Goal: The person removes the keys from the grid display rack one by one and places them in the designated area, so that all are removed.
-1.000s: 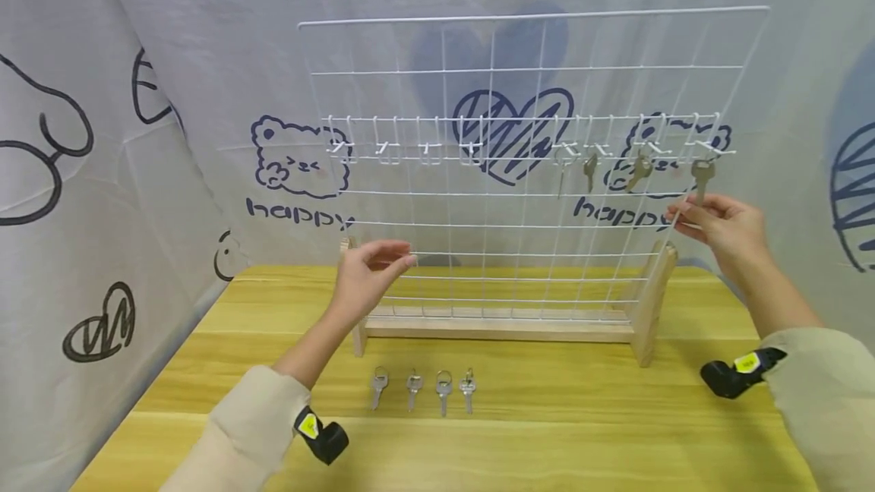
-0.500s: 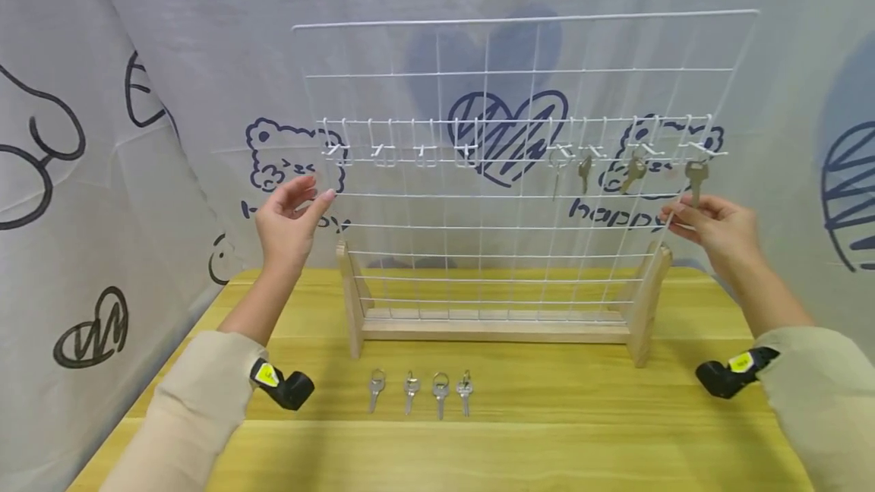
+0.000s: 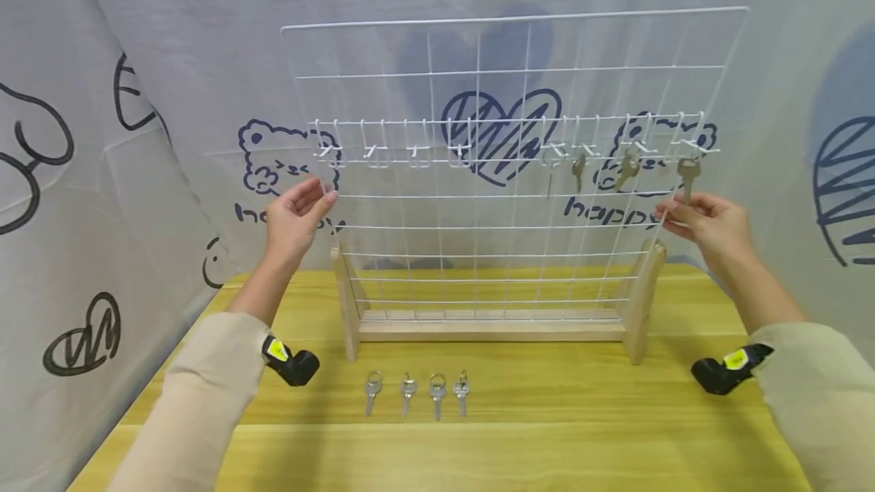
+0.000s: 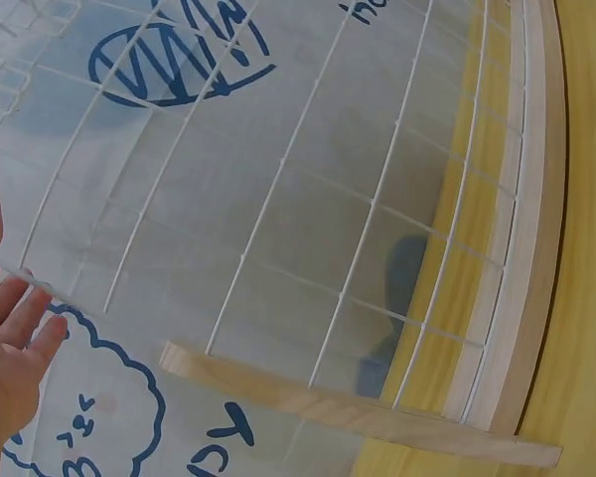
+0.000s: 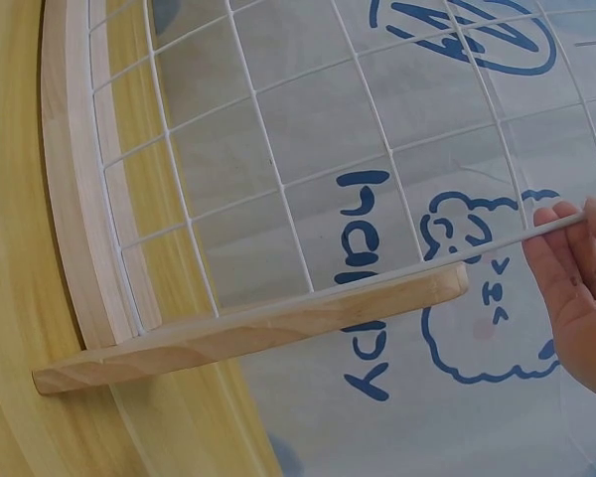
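Pinched at its right edge by the right hand (image 3: pixel 714 230) and, newly, at its left edge by the raised left hand (image 3: pixel 290 220), the white wire grid panel (image 3: pixel 478 196) in its wooden stand (image 3: pixel 489 332) is seemingly steadied from both sides.

The left hand (image 3: pixel 292 222) and right hand (image 3: pixel 718 230) are bare below a plain cream left sleeve (image 3: pixel 198 393) and a matching right sleeve (image 3: pixel 816 401), both loose and softly creased. Each cuff carries a small black camera, the left camera (image 3: pixel 301 368) and right camera (image 3: pixel 713 376) both rounded, beside a bright yellow label with dark marks too small to read.
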Demonstrator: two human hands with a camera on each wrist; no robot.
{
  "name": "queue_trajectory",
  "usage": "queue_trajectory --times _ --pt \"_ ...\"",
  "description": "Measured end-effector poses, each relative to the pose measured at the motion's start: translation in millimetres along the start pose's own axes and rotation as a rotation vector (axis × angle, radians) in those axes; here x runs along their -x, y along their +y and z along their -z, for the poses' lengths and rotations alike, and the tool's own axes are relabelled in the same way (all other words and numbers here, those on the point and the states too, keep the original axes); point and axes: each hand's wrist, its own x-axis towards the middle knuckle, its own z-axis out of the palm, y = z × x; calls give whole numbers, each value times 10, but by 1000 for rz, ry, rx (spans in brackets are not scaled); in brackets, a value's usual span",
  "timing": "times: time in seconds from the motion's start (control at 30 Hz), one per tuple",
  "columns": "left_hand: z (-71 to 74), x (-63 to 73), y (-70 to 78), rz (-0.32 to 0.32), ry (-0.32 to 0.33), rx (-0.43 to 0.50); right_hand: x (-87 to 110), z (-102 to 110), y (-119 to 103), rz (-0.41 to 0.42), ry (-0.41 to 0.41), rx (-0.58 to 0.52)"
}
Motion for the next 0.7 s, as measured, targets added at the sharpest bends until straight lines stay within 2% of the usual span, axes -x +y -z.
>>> queue_trajectory --times 0.33,0.5,0.7 --pt "-125 -103 -29 61 108 156 6 -14 0 5 17 -13" --pt "-127 -123 -20 94 124 156 0 -20 -15 -7 26 -42" --pt "-128 -131 12 96 137 112 -15 -35 -40 -16 43 -48"
